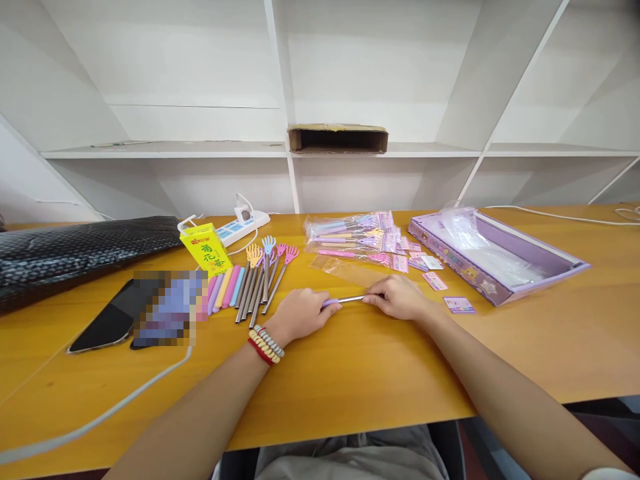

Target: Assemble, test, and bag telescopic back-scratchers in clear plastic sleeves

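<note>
My left hand is closed around a purple plastic handle fitted on a thin metal rod. The rod's other end runs into my closed right hand, so its tip is hidden. It looks like a back scratcher, held level just above the table. Left of my left hand lie several loose metal rods with coloured hand-shaped scratcher heads. Beside them is a row of pastel handles. Behind my hands rest a clear plastic sleeve and bagged back scratchers.
A purple display box with plastic bags in it stands on the right, near small printed cards. On the left are a yellow drink carton, a power strip, a dark phone, a white cable and a black wrapped bundle.
</note>
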The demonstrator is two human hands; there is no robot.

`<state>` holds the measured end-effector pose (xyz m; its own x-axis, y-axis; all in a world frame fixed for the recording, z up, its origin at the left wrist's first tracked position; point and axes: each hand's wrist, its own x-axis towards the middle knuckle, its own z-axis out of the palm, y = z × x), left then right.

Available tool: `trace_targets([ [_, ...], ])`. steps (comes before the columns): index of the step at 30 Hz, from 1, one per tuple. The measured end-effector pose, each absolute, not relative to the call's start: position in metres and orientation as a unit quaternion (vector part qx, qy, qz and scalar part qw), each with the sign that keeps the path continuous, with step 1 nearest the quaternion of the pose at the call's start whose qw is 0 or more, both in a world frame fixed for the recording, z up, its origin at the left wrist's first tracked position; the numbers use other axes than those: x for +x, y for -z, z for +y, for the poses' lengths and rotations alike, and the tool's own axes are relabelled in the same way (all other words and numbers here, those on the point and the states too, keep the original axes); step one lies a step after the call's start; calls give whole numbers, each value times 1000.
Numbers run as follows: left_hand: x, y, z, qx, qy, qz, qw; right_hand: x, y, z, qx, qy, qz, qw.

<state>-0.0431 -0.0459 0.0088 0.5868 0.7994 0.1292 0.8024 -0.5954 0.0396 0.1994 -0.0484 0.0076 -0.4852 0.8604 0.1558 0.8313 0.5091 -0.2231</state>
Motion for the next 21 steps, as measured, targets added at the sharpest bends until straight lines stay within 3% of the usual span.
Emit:
trace_targets([
  [21,-50,-12,-38,-907,106,-403,-67,205,-5,-43,-531,-66,-839,100],
])
